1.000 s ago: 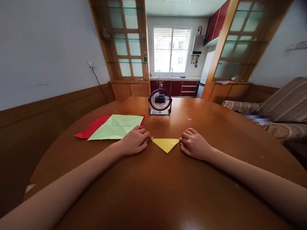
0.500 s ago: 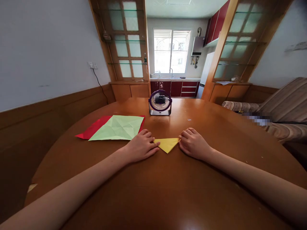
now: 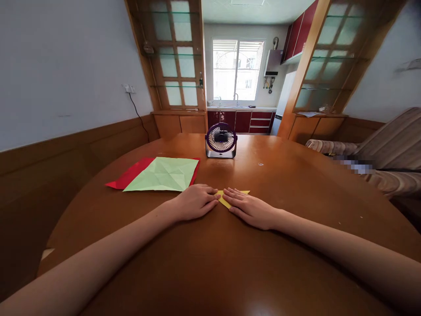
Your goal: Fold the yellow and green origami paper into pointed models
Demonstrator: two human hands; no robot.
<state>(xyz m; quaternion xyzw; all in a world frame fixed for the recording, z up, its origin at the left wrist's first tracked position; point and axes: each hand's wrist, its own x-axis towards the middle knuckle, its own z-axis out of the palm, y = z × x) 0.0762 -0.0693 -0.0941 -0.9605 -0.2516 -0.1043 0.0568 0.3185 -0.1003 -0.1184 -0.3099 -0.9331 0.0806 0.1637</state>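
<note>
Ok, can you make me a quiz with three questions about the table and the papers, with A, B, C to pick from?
1. Where is the little fan?
A. at the far side of the table, behind the papers
B. under the green paper
C. in the left hand

2. What colour is the paper under both hands?
A. blue
B. yellow
C. white

3. How do the hands lie?
A. lifted high in the air
B. curled into fists around a cup
C. flat, pressing the paper down

Answers:
1 A: the fan stands on the table beyond the green paper and red paper.
2 B: the yellow paper peeks out between the left hand and right hand.
3 C: both palms face down on it.
</note>
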